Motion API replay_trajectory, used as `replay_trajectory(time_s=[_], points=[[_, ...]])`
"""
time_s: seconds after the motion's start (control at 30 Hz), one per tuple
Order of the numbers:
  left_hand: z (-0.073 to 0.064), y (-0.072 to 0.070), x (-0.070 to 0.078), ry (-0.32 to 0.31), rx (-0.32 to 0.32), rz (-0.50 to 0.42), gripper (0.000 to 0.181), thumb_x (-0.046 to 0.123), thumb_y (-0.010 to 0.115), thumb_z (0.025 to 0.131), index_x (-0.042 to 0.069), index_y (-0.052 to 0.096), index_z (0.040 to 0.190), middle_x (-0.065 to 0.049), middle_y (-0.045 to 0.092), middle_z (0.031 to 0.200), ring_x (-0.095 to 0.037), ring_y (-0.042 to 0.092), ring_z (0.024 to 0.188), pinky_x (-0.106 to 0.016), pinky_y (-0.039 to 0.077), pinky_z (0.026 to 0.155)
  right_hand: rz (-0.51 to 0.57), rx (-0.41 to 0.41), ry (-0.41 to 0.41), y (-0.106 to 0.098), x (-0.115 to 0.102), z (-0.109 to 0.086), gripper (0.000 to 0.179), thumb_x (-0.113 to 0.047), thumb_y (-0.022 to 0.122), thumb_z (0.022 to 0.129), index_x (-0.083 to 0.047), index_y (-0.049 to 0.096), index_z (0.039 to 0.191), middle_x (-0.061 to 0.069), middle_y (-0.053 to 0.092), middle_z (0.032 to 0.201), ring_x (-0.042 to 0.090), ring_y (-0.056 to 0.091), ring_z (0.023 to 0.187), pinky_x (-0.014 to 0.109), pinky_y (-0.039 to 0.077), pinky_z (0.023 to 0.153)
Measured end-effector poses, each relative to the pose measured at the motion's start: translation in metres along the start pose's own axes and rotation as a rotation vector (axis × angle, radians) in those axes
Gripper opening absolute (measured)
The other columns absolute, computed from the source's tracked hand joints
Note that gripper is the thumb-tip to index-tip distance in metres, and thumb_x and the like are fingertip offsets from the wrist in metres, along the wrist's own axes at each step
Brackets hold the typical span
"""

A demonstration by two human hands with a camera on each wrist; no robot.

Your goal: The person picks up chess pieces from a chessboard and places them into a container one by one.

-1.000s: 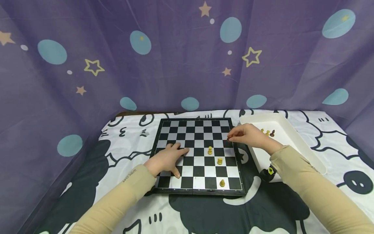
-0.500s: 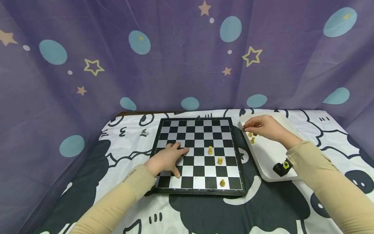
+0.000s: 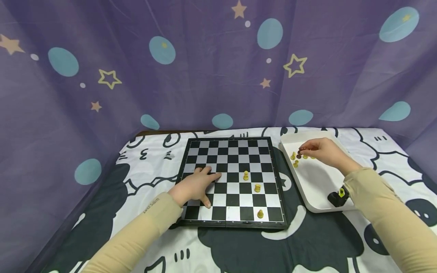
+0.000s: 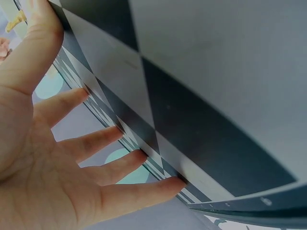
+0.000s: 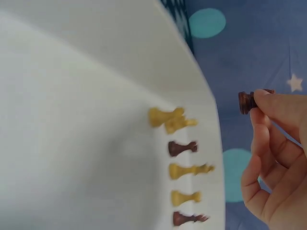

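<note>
Yellow pawn (image 3: 260, 214): stands on the nearest row of the chessboard (image 3: 218, 200). Left hand (image 3: 194, 185): fingers spread, rests on the board's left side. Two yellow pieces (image 3: 257, 188): stand farther up, rightward. Right hand (image 3: 322, 151): pinches a dark chess piece (image 5: 247, 103) over the white tray (image 3: 314, 191), which holds yellow and dark pieces. Purple curtain (image 3: 218, 76): hangs behind.

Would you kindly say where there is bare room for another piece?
The black-and-white checkered chessboard is bare across its far rows, beyond the left hand and three yellow chess pieces. In the white rectangular tray, the near part looks bare, while yellow and dark brown pieces crowd the far end.
</note>
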State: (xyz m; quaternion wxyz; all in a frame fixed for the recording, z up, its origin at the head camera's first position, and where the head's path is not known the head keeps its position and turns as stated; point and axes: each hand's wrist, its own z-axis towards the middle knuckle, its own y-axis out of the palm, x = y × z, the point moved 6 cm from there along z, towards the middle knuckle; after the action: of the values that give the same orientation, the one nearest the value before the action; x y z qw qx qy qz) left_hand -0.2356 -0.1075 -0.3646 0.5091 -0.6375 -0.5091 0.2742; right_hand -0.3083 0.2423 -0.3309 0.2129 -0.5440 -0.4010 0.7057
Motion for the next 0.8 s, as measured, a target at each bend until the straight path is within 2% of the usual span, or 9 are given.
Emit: replay_trajectory(time_s=[0.3, 0.6, 0.8], points=[[0.0, 0.0, 0.001, 0.005, 0.004, 0.015, 0.101, 0.03, 0.089, 0.057, 0.02, 0.04, 0.145, -0.017, 0.032, 0.148, -0.041, 0.03, 0.134, -0.053, 0.041, 0.101, 0.027, -0.008, 0.061, 0.01, 0.026, 0.001, 0.024, -0.016, 0.065, 0.089, 0.003, 0.069, 0.104, 0.016, 0.072, 0.097, 0.004, 0.06, 0.084, 0.018, 0.046, 0.07], [0.0, 0.0, 0.001, 0.004, 0.005, 0.016, 0.101, 0.03, 0.089, 0.057, 0.021, 0.041, 0.145, -0.017, 0.032, 0.148, -0.041, 0.03, 0.134, -0.054, 0.041, 0.101, 0.033, -0.016, 0.083, 0.013, 0.033, 0.004, 0.025, -0.016, 0.065, 0.089, 0.004, 0.069, 0.103, 0.016, 0.072, 0.097, 0.005, 0.059, 0.083, 0.018, 0.046, 0.069], [-0.001, 0.001, 0.001, 0.001, -0.001, 0.007, 0.101, 0.029, 0.089, 0.058, 0.021, 0.04, 0.146, -0.018, 0.029, 0.151, -0.041, 0.028, 0.136, -0.053, 0.04, 0.102, 0.05, -0.012, 0.063, 0.014, 0.035, 0.006, 0.027, -0.02, 0.067, 0.088, 0.003, 0.069, 0.1, 0.014, 0.072, 0.092, 0.005, 0.058, 0.08, 0.021, 0.046, 0.067]])
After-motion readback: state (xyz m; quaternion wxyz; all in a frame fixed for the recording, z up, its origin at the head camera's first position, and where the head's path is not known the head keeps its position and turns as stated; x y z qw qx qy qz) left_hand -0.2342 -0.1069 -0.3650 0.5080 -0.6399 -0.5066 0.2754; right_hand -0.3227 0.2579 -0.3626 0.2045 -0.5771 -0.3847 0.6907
